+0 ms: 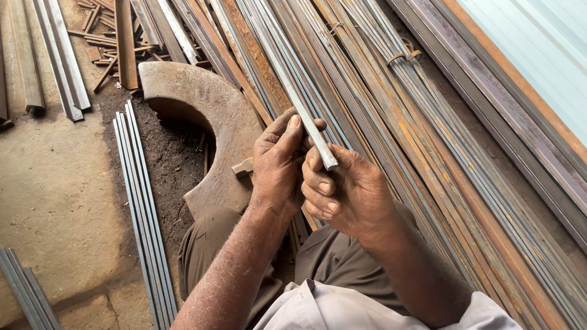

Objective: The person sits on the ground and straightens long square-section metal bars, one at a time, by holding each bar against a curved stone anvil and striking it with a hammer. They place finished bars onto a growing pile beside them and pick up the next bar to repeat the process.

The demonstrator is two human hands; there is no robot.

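Both hands hold the near end of a long grey square steel bar (pixel 293 98) that runs up and away over a pile of similar bars. My left hand (pixel 278 165) wraps the bar from the left, thumb pressed along its top. My right hand (pixel 345 192) cups the bar's cut end (pixel 329 162) from below, fingers curled in. Under my hands a small hammer head (pixel 243 166) rests on a curved, rusty steel block (pixel 202 104).
A big stack of long rusty and grey rods (pixel 416 122) fills the middle and right. Flat strips (pixel 143 208) lie on the dirt floor at left, more strips (pixel 24 296) at bottom left, short offcuts (pixel 98 30) at top left. A pale sheet (pixel 538 43) is top right.
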